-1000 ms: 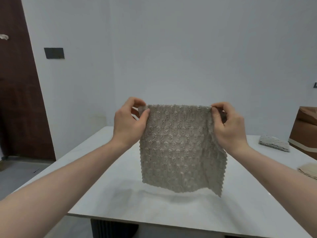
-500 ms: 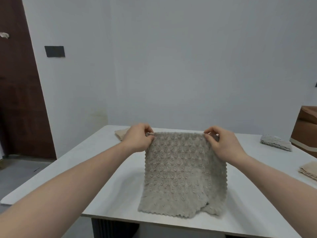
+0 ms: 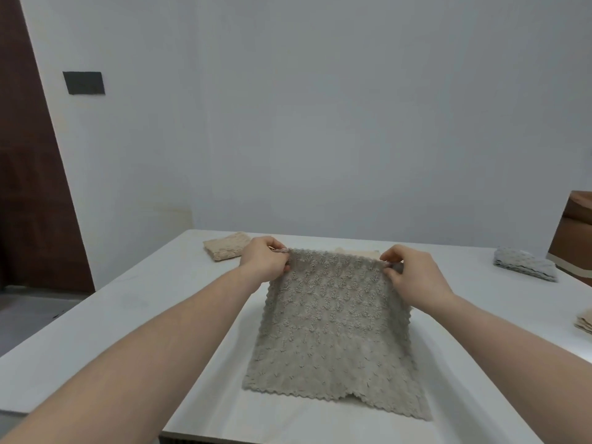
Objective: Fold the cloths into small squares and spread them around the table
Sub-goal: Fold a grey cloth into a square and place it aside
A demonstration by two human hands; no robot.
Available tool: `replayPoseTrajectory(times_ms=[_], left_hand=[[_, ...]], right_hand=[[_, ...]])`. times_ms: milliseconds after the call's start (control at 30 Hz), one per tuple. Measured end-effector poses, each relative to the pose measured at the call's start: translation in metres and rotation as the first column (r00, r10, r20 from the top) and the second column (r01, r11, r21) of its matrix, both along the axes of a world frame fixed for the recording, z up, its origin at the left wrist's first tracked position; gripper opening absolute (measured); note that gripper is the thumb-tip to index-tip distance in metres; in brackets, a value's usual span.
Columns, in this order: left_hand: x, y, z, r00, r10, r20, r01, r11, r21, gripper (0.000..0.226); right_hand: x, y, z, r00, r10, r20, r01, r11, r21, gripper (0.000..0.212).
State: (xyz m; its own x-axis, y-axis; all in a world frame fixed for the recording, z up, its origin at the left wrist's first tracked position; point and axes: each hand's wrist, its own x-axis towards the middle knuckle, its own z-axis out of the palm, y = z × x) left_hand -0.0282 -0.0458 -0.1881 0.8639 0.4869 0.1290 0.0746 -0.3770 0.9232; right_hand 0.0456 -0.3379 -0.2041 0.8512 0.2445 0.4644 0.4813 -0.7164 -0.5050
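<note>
A grey-beige textured cloth (image 3: 330,328), folded double, slopes from my hands down onto the white table (image 3: 134,312). Its lower edge lies flat near the table's front edge. My left hand (image 3: 264,262) pinches the cloth's upper left corner. My right hand (image 3: 413,277) pinches the upper right corner. Both hands hold the top edge a little above the table surface.
A folded beige cloth (image 3: 226,249) lies at the far left of the table. A folded grey cloth (image 3: 525,267) lies at the far right, and another beige one (image 3: 584,322) at the right edge. A brown box (image 3: 573,235) stands to the right; a dark door (image 3: 28,187) to the left.
Both hands have lowered the cloth and carried it forward. It hung free in the air a second ago; its lower part now lies on the table.
</note>
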Motion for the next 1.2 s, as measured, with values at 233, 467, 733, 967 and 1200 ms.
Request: replayPoseTrajectory(times_ms=[233, 467, 733, 967, 1200], left_hand=[[-0.017, 0.004, -0.012, 0.999, -0.041, 0.033, 0.042, 0.999, -0.018, 0.002], [-0.067, 0.011, -0.025, 0.987, -0.159, 0.014, 0.152, 0.963, 0.221, 0.004], [-0.122, 0.014, -0.045, 0.966, -0.249, -0.070, 0.258, 0.902, 0.346, 0.004], [-0.139, 0.016, -0.061, 0.949, -0.297, -0.111, 0.315, 0.855, 0.412, 0.007], [-0.142, 0.016, -0.072, 0.935, -0.307, -0.176, 0.354, 0.790, 0.500, 0.010]], right_hand=[[-0.010, -0.007, -0.007, 1.000, 0.026, -0.014, -0.025, 0.998, 0.054, 0.012], [-0.052, -0.024, -0.013, 0.985, 0.170, -0.007, -0.170, 0.984, -0.047, 0.016], [-0.093, -0.042, -0.033, 0.958, 0.277, -0.077, -0.285, 0.950, -0.131, 0.017], [-0.116, -0.050, -0.044, 0.943, 0.301, -0.141, -0.323, 0.931, -0.169, 0.018], [-0.128, -0.051, -0.050, 0.922, 0.329, -0.204, -0.373, 0.896, -0.240, 0.020]])
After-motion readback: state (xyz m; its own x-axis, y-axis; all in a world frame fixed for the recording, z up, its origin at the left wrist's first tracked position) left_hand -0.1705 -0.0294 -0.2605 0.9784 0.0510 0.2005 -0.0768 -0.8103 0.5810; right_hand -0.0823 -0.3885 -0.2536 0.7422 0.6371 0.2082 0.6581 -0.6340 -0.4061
